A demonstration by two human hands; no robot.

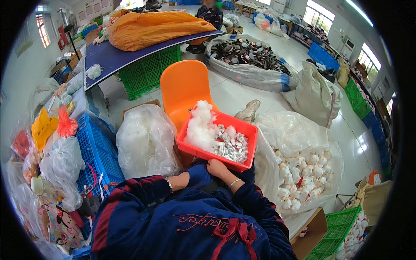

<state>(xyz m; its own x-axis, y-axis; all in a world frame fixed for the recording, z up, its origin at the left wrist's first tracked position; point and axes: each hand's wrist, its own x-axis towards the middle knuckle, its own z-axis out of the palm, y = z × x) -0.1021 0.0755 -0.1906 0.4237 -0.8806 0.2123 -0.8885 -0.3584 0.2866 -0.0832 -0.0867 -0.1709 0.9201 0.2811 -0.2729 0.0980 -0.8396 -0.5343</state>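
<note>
A red plastic tray (215, 157) rests tilted in front of me, at the front of an orange chair (185, 84). White fluffy stuffing (202, 128) fills its left part, and many small silvery pieces (232, 145) lie in its right part. Just below the tray's near rim is my right hand (216, 168), closed, its fingers curled in toward my lap; whatever they hold is hidden. My left hand (179, 180) lies low beside dark blue cloth, which covers its fingers.
Left of the chair stands a clear bag of stuffing (145, 143), beside a blue crate (99, 151). To the right, a large clear bag (299, 130) holds many small white plush pieces (303, 173). Farther off are a blue table (143, 56), a sack of dark pieces (247, 54) and a seated person (210, 17).
</note>
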